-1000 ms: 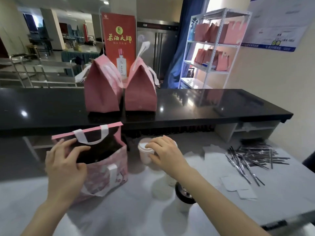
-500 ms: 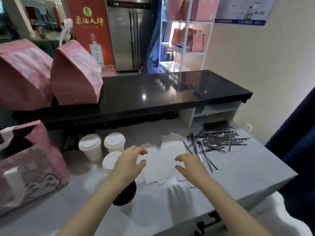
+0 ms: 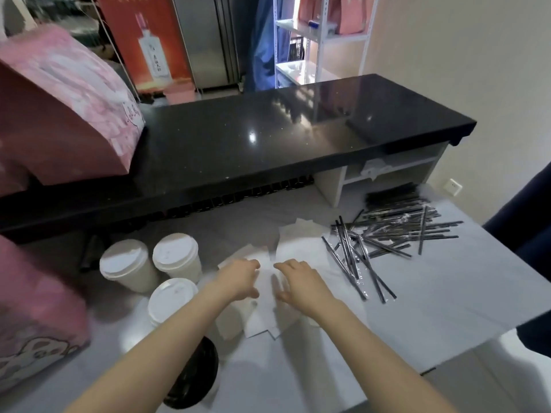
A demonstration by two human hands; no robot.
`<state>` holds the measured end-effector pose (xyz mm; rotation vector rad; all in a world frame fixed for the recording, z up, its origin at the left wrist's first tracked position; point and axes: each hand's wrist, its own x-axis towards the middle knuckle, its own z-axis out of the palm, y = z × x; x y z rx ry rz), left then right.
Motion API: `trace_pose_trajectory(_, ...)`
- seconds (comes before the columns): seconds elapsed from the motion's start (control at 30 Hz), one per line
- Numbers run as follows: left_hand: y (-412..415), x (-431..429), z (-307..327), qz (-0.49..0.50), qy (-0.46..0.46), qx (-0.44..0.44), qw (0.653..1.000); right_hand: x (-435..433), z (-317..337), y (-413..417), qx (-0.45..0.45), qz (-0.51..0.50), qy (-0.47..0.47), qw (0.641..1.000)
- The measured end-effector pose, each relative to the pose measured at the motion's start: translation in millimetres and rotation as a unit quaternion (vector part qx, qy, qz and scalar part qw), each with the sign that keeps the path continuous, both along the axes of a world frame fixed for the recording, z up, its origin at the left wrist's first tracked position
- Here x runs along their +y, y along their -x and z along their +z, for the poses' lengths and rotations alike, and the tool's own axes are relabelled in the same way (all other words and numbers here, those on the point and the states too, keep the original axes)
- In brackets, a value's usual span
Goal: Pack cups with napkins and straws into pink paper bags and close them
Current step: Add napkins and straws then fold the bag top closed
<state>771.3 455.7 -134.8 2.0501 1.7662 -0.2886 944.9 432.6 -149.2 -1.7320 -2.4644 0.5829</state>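
Observation:
Both of my hands are down on a loose pile of white napkins in the middle of the grey table. My left hand and my right hand face each other, fingertips touching the top napkin; I see no clear pinch. Three white-lidded cups stand left of the napkins, and a black-lidded cup stands under my left forearm. Wrapped black straws lie scattered to the right. A pink paper bag sits at the left edge.
A raised black counter runs behind the table, carrying a closed pink bag at the left. A white shelf with more pink bags stands behind. A dark blue cloth hangs at the right edge.
My view swung right from the open bag to the napkins. My left hand left the bag and my right hand left a cup; both dropped onto the napkin pile.

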Motion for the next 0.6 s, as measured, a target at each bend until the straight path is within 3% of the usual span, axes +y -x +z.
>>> trace_pose_trajectory(0.13,1,12,-11,-0.001,-0.013,0.009,1.0,15,-13,9,-0.065,0.034,-0.006,0.997)
trace_pose_trajectory(0.23,1,16,-13,-0.002,-0.029,-0.006,1.0,20,-20,12,-0.063,0.05,-0.042,0.996)
trace_pose_trajectory(0.43,9,9,1,0.031,-0.026,-0.108,0.993,17,-16,12,0.084,0.007,-0.022,0.996)
trace_pose_trajectory(0.6,22,-10,21,0.013,-0.075,-0.159,0.984,-6,8,4,0.255,-0.087,0.002,0.963)
